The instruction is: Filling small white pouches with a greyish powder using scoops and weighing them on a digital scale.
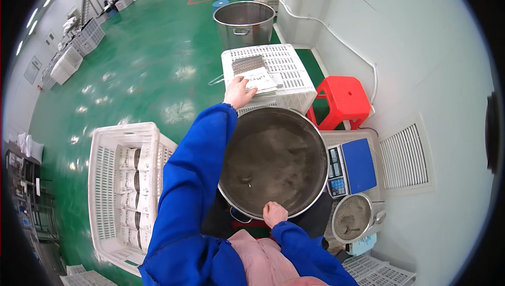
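My left hand (240,92) reaches forward to a stack of flat white printed packets (260,79) and has hold of the top one's near left edge. The stack lies on an upturned white plastic crate (290,59). Between my legs stands a large steel pot (323,175), with grey-brown powder (272,163) spread inside it. A small metal handle or scoop end (246,180) pokes out of the powder. My right hand (275,214) is curled closed at the pot's near rim, with nothing visible in it.
To my left, a white crate (103,191) holds rows of filled packets (129,199). On the right are a scale with a blue platform (359,165), a steel bowl of powder (352,217) and a red stool (347,92). Another steel pot (244,29) stands ahead.
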Demonstrator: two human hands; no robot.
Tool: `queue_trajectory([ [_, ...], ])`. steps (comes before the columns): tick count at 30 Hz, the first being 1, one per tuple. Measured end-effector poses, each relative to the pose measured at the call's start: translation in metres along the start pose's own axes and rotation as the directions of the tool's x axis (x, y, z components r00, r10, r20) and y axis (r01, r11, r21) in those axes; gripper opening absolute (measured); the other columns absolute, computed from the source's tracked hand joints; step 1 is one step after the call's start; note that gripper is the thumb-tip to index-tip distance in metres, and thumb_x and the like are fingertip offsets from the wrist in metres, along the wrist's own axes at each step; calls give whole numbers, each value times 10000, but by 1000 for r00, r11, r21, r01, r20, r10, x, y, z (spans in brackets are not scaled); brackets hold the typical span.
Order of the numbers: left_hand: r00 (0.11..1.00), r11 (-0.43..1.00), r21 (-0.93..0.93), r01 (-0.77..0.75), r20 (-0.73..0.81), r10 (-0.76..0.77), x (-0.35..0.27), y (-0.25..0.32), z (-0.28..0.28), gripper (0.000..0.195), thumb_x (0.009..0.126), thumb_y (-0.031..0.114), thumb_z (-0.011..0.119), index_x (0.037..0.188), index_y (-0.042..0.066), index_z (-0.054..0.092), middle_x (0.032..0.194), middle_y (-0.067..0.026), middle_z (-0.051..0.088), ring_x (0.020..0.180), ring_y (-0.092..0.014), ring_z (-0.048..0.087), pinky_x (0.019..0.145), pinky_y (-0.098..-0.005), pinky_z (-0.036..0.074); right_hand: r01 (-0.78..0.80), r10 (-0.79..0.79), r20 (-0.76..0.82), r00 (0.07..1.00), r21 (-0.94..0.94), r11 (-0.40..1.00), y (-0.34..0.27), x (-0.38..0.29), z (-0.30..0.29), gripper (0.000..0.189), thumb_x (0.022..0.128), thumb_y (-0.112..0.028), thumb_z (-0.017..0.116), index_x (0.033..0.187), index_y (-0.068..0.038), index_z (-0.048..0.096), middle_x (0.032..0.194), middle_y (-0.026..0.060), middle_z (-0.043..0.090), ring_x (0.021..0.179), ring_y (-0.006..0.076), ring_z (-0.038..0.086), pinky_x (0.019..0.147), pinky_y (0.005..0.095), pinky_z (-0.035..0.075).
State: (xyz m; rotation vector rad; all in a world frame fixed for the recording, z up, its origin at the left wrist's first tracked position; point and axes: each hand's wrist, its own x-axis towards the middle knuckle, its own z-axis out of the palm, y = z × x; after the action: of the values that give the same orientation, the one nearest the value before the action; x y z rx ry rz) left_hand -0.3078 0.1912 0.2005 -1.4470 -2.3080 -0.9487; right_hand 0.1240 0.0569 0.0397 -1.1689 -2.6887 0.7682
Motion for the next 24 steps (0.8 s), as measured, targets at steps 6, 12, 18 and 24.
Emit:
queue_trajectory([
  [6,932,981,-27,190,319,-172,18,11,41,486,822,440,644,948,-20,737,936,-250,715,925,-390,690,870,-444,532,17,-16,-28,999,41,999,3,3,-5,221,898,-227,573,776,-66,664,804,135,688,768,333,688,709,458,550],
  [12,978,986,46,158,134,-163,22,-11,23,294,912,272,555,960,42,733,901,-225,705,878,-402,683,831,-495,536,67,-66,-29,997,42,997,0,8,0,194,888,-228,588,812,-76,683,824,124,695,767,335,682,697,455,543],
  [18,947,951,-275,-139,-318,46,-24,93,-49,208,905,38,593,1081,64,702,954,-181,705,837,-366,686,723,-429,548,49,-51,10,999,171,984,3,-3,-15,206,893,-258,604,891,-84,715,896,137,716,799,329,697,721,443,556],
  [24,966,899,-357,-252,-150,211,-162,177,-50,271,847,-20,657,1107,41,704,930,-171,710,823,-337,695,725,-415,565,-221,82,206,975,880,421,17,19,-52,260,1010,-232,571,1014,-4,696,933,48,720,678,93,633,615,241,496],
])
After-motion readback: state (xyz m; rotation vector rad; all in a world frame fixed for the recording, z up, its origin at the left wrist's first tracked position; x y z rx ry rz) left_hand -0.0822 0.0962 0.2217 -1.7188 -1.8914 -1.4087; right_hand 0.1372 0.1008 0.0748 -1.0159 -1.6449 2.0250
